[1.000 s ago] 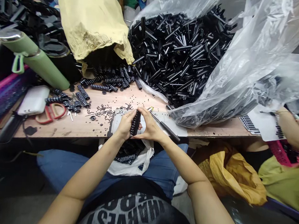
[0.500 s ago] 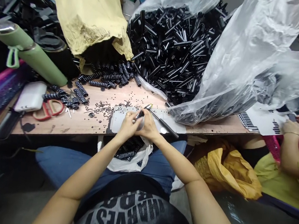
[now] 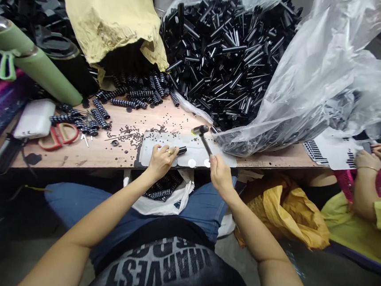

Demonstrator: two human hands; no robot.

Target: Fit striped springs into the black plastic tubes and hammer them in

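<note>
My left hand (image 3: 161,162) is closed round a short black tube (image 3: 182,150), held low over the pale mat (image 3: 150,140) at the bench's front edge. One end of the tube sticks out to the right of my fingers. My right hand (image 3: 220,174) grips the handle of a small hammer (image 3: 205,143). The hammer's dark head, with a yellowish face on its left, is raised a little to the right of the tube. Tiny dark bits (image 3: 160,129) lie scattered behind and left of the mat. A white bag (image 3: 187,185) of patterned black pieces rests on my lap.
A plastic bag (image 3: 314,96) spills a heap of black tubes (image 3: 224,61). Left stand a yellow sack (image 3: 111,16), patterned rollers (image 3: 127,103), red-handled scissors (image 3: 59,136), a power bank (image 3: 35,119) and a green bottle (image 3: 49,75). A co-worker's hands (image 3: 372,159) are at the right.
My hands have moved apart. The right hand has taken up the hammer from the mat and lifted its head; the left keeps the tube and has shifted slightly left.
</note>
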